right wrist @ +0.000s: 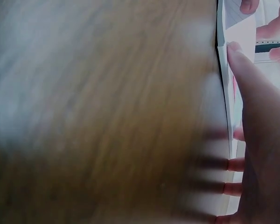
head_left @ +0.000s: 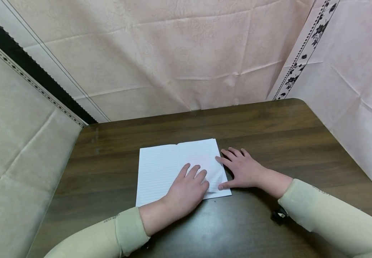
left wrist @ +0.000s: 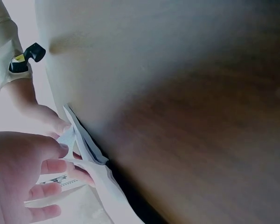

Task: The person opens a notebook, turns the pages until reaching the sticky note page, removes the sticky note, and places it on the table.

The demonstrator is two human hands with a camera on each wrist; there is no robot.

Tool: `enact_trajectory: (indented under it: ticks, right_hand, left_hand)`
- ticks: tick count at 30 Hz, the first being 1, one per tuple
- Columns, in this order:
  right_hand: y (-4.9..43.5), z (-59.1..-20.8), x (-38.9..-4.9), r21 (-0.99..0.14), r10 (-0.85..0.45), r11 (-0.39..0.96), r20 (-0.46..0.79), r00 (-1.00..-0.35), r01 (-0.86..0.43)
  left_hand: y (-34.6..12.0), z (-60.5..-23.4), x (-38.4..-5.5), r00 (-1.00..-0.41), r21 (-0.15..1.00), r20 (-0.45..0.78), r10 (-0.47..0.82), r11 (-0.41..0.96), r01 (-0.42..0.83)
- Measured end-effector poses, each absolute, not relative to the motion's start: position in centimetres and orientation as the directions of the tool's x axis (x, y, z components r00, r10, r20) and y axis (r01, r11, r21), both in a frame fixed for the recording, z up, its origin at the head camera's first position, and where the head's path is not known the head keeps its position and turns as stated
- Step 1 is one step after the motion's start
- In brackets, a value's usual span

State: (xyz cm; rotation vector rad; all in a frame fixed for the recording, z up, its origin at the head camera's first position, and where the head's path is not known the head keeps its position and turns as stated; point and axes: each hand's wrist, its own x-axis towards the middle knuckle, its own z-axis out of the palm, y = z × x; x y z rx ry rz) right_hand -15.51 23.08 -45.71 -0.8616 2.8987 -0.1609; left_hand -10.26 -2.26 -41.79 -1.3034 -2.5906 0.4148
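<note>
An open lined notebook (head_left: 158, 172) lies on the wooden table. Over its right page, my left hand (head_left: 186, 191) has its fingers spread, the thumb beside a raised, bent part of the lower page. In the left wrist view, that raised paper (left wrist: 67, 137) reaches up to the left thumb; whether it is pinched cannot be made out. My right hand (head_left: 242, 170) rests at the notebook's right edge, fingers apart. Its thumb (right wrist: 240, 60) touches the paper near the lower right corner, and its other fingertips are along the right edge.
The brown wooden table (head_left: 105, 179) extends around the notebook on all sides. Pale patterned cloth (head_left: 173, 53) hangs behind the table's far edge and along both sides. A small black device (head_left: 279, 216) sits under the right cuff.
</note>
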Motion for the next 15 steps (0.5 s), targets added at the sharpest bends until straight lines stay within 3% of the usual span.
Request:
enact_trajectory:
  ticks: [6,15]
  right_hand:
    - [23.34,-45.75,-15.6,-0.135,-0.556,0.829,-0.08,-0.828,-0.543]
    - [23.45,-45.8,-15.58,-0.128,-0.537,0.841,-0.081,-0.84,-0.525]
  left_hand:
    - [-2.07,-42.1,-10.39,-0.589,-0.357,0.114,0.8,0.586,0.727]
    - [-1.79,-41.63,-10.47,-0.642,-0.341,0.094,0.761,0.63,0.697]
